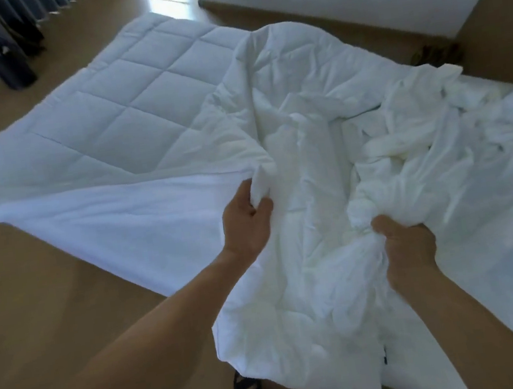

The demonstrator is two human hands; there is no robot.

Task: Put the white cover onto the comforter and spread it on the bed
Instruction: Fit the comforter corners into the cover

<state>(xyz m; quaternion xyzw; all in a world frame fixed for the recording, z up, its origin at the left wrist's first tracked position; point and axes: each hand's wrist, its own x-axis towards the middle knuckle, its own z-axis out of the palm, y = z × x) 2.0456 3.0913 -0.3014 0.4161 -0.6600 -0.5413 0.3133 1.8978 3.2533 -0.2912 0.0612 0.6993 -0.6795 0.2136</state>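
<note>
A white quilted comforter (124,91) lies across the bed, its far left part bare and flat. A thin white cover (316,140) is drawn over its near and right part in loose wrinkles, with more of it bunched at the right (457,141). My left hand (247,220) pinches a fold of the cover at the edge where the bare quilting starts. My right hand (407,249) grips a gathered wad of the cover near the front. A covered corner (303,361) hangs off the bed toward me.
The mattress in its white sheet (503,292) shows at the right. Wooden floor (51,303) surrounds the bed on the left and front. A dark bin (8,67) and dark curtains stand at the far left. A white wall with a brown base runs along the back right.
</note>
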